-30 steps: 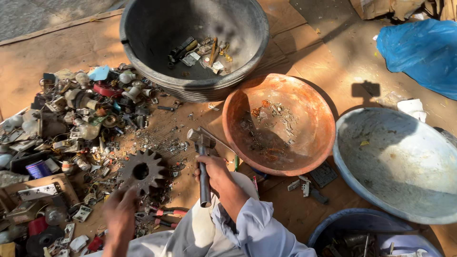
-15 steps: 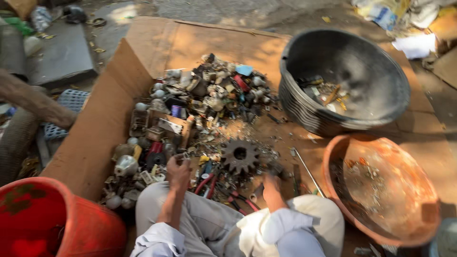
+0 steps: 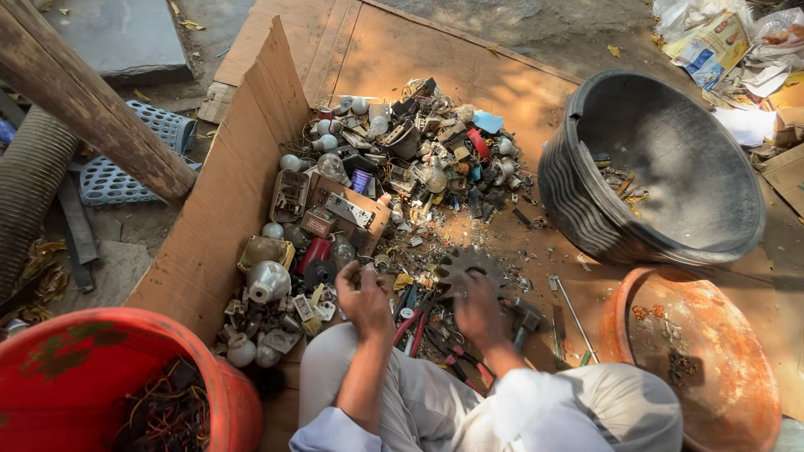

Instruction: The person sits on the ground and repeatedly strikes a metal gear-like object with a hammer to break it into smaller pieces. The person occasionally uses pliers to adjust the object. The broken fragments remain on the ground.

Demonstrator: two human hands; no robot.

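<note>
Gear, dark toothed metal, flat on cardboard at near edge of scrap pile, just in front of knees. Right hand over its near rim, fingers curled down; grip or mere touch, cannot tell. Left hand loosely closed over small scrap beside it; what is held, if anything, hidden. Likely heavy, stiff, sharp-toothed and gritty: best taken across rim or through centre hole. Black tub and rusty orange bowl off right.
</note>
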